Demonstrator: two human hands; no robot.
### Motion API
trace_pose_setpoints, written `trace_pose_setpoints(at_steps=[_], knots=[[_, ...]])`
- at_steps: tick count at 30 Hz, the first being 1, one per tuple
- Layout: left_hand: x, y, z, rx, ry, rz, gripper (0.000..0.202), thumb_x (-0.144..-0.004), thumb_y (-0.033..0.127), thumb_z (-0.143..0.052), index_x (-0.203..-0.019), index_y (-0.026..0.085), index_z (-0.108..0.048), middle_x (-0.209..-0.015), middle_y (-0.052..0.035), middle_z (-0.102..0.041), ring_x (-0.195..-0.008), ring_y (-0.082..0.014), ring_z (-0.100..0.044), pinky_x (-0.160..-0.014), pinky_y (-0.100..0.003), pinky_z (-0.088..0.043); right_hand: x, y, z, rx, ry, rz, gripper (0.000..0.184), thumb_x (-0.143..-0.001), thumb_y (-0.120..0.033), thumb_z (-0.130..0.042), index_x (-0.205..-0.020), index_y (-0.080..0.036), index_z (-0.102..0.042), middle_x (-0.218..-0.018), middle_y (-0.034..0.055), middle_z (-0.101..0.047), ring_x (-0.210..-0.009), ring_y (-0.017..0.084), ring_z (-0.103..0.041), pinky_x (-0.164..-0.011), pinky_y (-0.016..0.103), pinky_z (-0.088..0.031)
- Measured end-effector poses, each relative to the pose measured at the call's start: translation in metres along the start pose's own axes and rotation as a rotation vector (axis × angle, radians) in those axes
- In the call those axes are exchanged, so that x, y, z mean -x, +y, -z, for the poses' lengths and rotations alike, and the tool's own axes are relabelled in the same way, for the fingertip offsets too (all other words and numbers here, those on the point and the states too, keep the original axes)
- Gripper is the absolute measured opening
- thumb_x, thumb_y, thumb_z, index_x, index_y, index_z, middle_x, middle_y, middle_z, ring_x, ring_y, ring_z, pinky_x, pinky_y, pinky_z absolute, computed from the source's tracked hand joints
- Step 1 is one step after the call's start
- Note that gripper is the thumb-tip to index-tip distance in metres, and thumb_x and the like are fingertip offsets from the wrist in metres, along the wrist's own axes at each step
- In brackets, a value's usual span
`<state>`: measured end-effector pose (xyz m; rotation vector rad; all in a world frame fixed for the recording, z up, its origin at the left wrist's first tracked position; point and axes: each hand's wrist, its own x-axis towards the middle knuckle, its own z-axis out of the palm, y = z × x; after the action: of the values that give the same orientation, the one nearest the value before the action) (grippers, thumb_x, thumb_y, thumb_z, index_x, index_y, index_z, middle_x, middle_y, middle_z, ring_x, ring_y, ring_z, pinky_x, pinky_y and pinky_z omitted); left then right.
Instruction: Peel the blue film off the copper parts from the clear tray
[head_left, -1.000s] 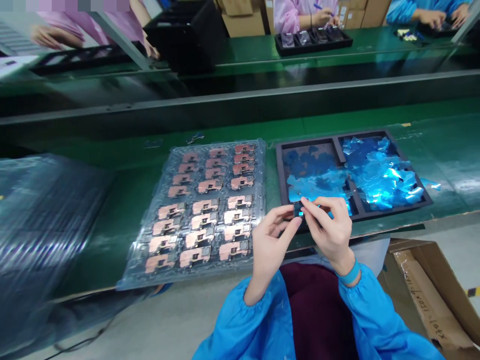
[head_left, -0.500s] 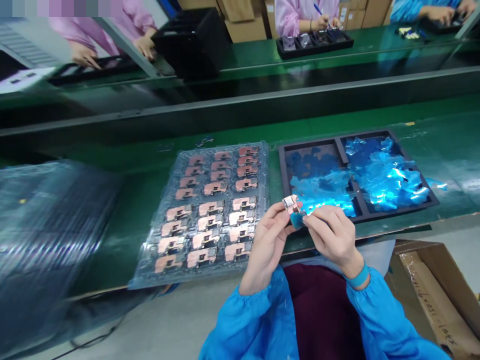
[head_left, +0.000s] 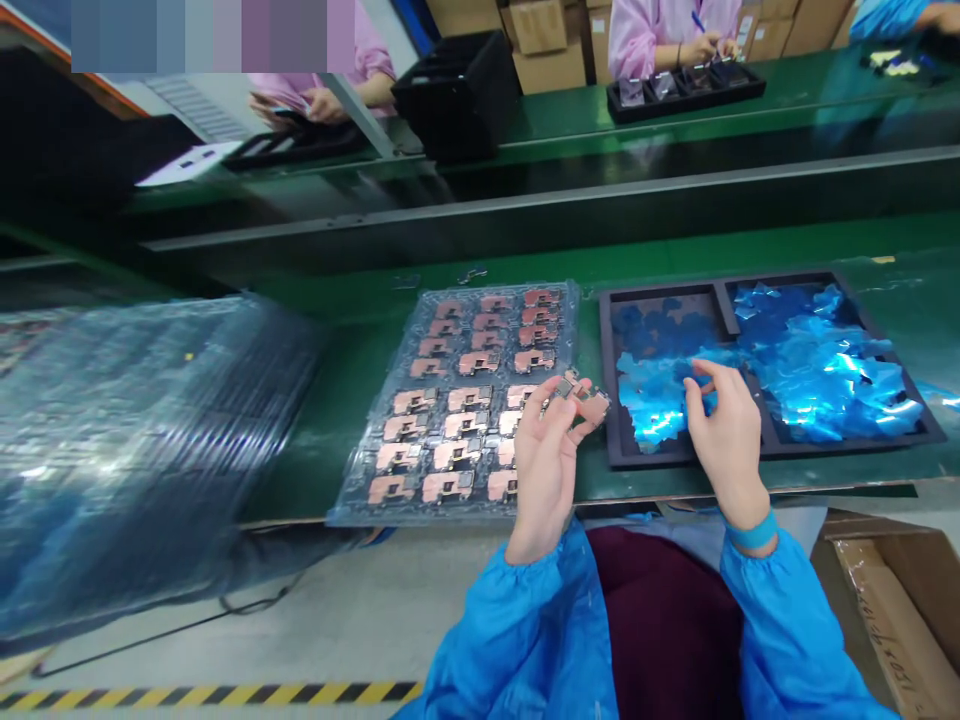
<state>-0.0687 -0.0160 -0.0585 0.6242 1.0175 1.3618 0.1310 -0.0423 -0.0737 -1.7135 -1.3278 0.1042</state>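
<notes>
My left hand [head_left: 546,450] pinches a small copper-coloured circuit board [head_left: 594,404] between thumb and fingers, raised beside the right edge of a clear plastic tray [head_left: 442,379]. In that tray, similar circuit boards [head_left: 457,427] lie in rows and columns. Over the black divided tray [head_left: 610,425] hovers my right hand [head_left: 726,435], thumb and forefinger apart with nothing visible between them. Loose pieces of blue film [head_left: 832,385] fill much of both compartments. Part of the clear tray is hidden behind my left hand.
A tall stack of clear trays [head_left: 142,440] stands at the left. Across a raised ledge [head_left: 525,205], people in pink and blue sleeves work at a green bench with black trays [head_left: 686,92] and a black bin [head_left: 457,95]. An open cardboard box [head_left: 892,590] sits below at the right.
My right hand has moved away from the circuit board to over the black tray, and the blue film at its fingertips is gone. My left hand has turned the board. The view has shifted left.
</notes>
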Motion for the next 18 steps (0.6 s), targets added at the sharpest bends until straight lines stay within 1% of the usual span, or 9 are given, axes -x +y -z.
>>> trace_pose_setpoints(at_steps=[2,3,4,5,7,9,12,15,18], knots=[[0.005,-0.001,-0.001,-0.051,0.018,-0.011,0.048,-0.084,0.034,-0.092,-0.124,0.024,-0.068,-0.121,-0.0105,-0.081,-0.114,-0.0246,-0.079,-0.084,-0.029,-0.066,-0.003,-0.005,-0.004,0.07,0.012,0.037,0.033,-0.106,-0.035,-0.061,-0.133,-0.019,-0.07,-0.144,0.0211,-0.064,-0.106,0.029,-0.071,-0.082,0.045,-0.062],[0.007,-0.003,-0.002,-0.07,0.031,-0.012,0.049,-0.083,0.034,-0.092,-0.124,0.023,-0.068,-0.119,-0.0103,-0.081,-0.111,-0.0242,-0.08,-0.081,-0.028,-0.066,-0.001,-0.01,-0.006,0.034,-0.001,0.064,0.038,-0.105,-0.037,-0.063,-0.138,-0.019,-0.068,-0.152,0.0219,-0.058,-0.109,0.029,-0.07,-0.084,0.046,-0.062],[0.01,-0.005,-0.003,-0.086,0.041,-0.01,0.05,-0.082,0.034,-0.093,-0.123,0.023,-0.067,-0.117,-0.0097,-0.081,-0.106,-0.0233,-0.081,-0.079,-0.028,-0.066,0.002,-0.017,-0.008,-0.041,-0.045,0.085,0.042,-0.104,-0.039,-0.066,-0.141,-0.02,-0.066,-0.152,0.0211,-0.058,-0.106,0.027,-0.071,-0.082,0.043,-0.063],[0.011,-0.008,-0.005,-0.096,0.046,-0.006,0.051,-0.081,0.034,-0.094,-0.123,0.023,-0.067,-0.114,-0.0087,-0.081,-0.101,-0.0224,-0.082,-0.079,-0.028,-0.067,0.007,-0.024,-0.01,-0.129,-0.11,0.096,0.042,-0.103,-0.041,-0.069,-0.139,-0.021,-0.066,-0.144,0.0187,-0.064,-0.099,0.024,-0.071,-0.077,0.04,-0.063],[0.015,-0.014,-0.008,-0.089,0.043,-0.012,0.049,-0.08,0.035,-0.094,-0.119,0.022,-0.067,-0.107,-0.0067,-0.081,-0.095,-0.0215,-0.082,-0.08,-0.03,-0.068,0.018,-0.037,-0.014,-0.285,-0.234,0.07,0.03,-0.101,-0.04,-0.073,-0.125,-0.021,-0.071,-0.116,0.0106,-0.075,-0.081,0.019,-0.069,-0.065,0.032,-0.06],[0.017,-0.017,-0.01,-0.071,0.018,-0.031,0.044,-0.08,0.034,-0.094,-0.113,0.021,-0.068,-0.103,-0.0066,-0.081,-0.095,-0.0225,-0.082,-0.082,-0.033,-0.068,0.027,-0.043,-0.018,-0.381,-0.292,0.01,0.017,-0.102,-0.038,-0.073,-0.108,-0.022,-0.073,-0.098,0.0051,-0.077,-0.073,0.016,-0.068,-0.061,0.028,-0.058],[0.017,-0.009,-0.002,-0.121,-0.004,-0.11,0.036,-0.083,0.033,-0.09,-0.111,0.021,-0.071,-0.104,-0.0084,-0.082,-0.098,-0.0239,-0.081,-0.082,-0.035,-0.068,0.031,-0.041,-0.019,-0.45,-0.353,-0.009,0.018,-0.106,-0.038,-0.068,-0.104,-0.023,-0.077,-0.1,0.0051,-0.081,-0.082,0.019,-0.075,-0.07,0.03,-0.063],[0.017,0.021,0.029,-0.331,0.1,-0.275,0.029,-0.089,0.03,-0.084,-0.116,0.021,-0.077,-0.103,-0.0084,-0.082,-0.097,-0.0232,-0.08,-0.087,-0.036,-0.067,0.027,-0.033,-0.015,-0.458,-0.434,0.004,0.027,-0.111,-0.038,-0.057,-0.11,-0.024,-0.08,-0.11,0.007,-0.083,-0.089,0.021,-0.078,-0.072,0.032,-0.064],[0.019,0.068,0.086,-0.641,0.24,-0.435,0.024,-0.095,0.033,-0.078,-0.116,0.022,-0.082,-0.111,-0.0093,-0.08,-0.099,-0.0229,-0.077,-0.092,-0.037,-0.064,0.021,-0.023,-0.009,-0.422,-0.409,-0.022,0.028,-0.111,-0.039,-0.056,-0.115,-0.025,-0.08,-0.117,0.0081,-0.082,-0.087,0.02,-0.078,-0.07,0.032,-0.063]])
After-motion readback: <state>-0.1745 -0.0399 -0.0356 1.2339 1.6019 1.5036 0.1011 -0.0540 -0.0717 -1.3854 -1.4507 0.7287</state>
